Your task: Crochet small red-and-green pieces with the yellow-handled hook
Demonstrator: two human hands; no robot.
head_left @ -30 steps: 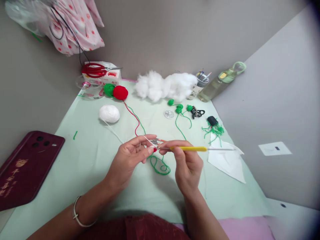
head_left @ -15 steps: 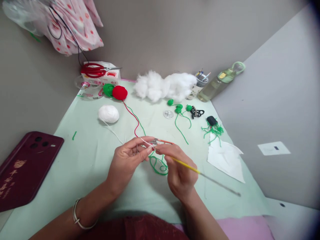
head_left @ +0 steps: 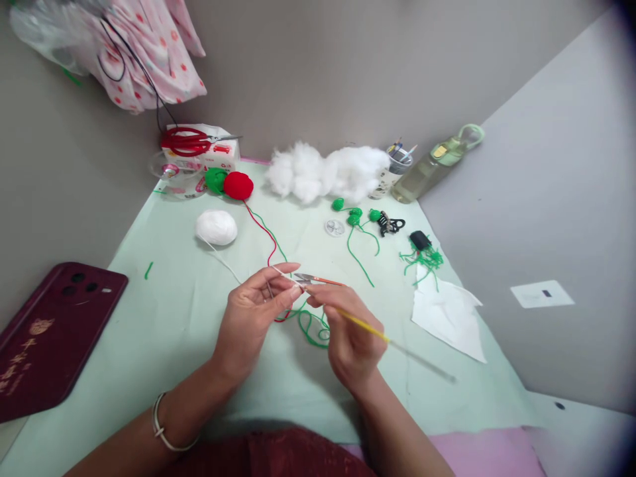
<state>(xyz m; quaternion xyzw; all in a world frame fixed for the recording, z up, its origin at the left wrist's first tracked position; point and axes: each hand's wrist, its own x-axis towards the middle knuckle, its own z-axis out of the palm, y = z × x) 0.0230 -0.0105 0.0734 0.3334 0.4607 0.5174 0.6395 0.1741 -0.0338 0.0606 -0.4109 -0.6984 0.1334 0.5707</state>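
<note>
My left hand (head_left: pixel 253 311) pinches a small piece of yarn work, mostly covered by the fingers, with white yarn (head_left: pixel 284 273) running over the raised index finger. In my right hand (head_left: pixel 352 331) is a crochet hook (head_left: pixel 365 324) with a yellow grip, its tip meeting the work at the left fingertips. Behind the hands lies a pair of thread snips (head_left: pixel 318 279) with orange handles. Loops of green yarn (head_left: pixel 313 331) rest under the hands. The white yarn ball (head_left: pixel 216 227) sits to the left, its strand leading to my left hand; a red ball (head_left: pixel 238 186) is farther back.
White stuffing (head_left: pixel 322 172) lies along the back wall beside a pen cup (head_left: pixel 395 173) and a green bottle (head_left: pixel 437 165). Small green crocheted pieces (head_left: pixel 354 216) and a black hair claw (head_left: pixel 391 224) are right of centre. Red scissors (head_left: pixel 189 141) top a tissue pack; a maroon phone (head_left: pixel 59 338) lies left.
My right hand and the crochet hook have shifted slightly left, and the hook's rear end has swung left. My left index finger has lifted a little. A red strand now shows below the left fingertips.
</note>
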